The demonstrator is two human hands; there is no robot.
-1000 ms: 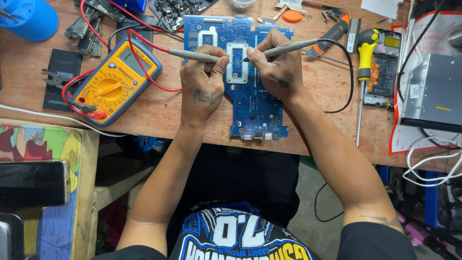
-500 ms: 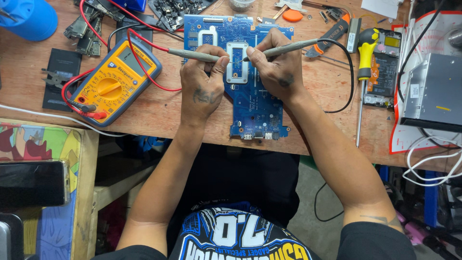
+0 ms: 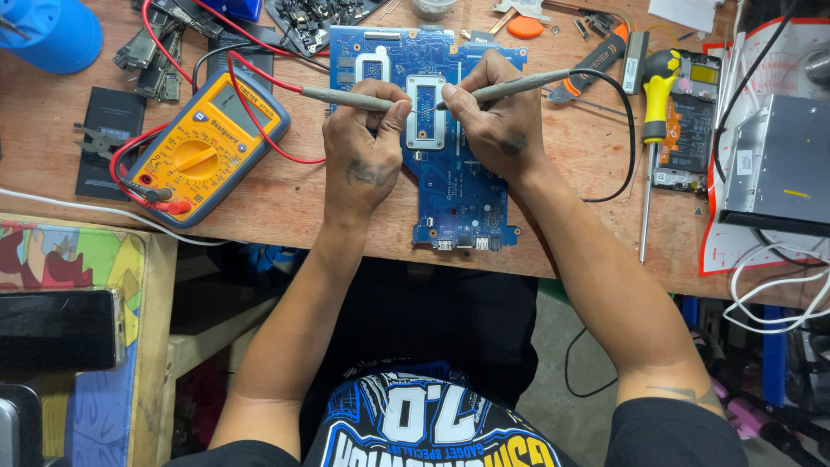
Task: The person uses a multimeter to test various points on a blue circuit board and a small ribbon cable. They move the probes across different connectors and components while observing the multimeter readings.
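A blue circuit board (image 3: 462, 203) lies flat on the wooden workbench (image 3: 285, 203). My left hand (image 3: 363, 147) grips a grey test probe (image 3: 341, 97) with a red lead, its tip down on the board's left middle. My right hand (image 3: 493, 117) grips a second grey test probe (image 3: 519, 84) with a black lead, its tip near the board's silver socket frame (image 3: 427, 112). Both leads run to a yellow multimeter (image 3: 203, 151) lying tilted to the left of the board.
A yellow-handled screwdriver (image 3: 654, 112) and a small dark circuit board (image 3: 687, 130) lie right of the blue board. A grey metal box (image 3: 774, 164) sits at far right, a blue cylinder (image 3: 47, 30) at top left. Loose parts crowd the bench's far edge. A phone (image 3: 56, 329) rests lower left.
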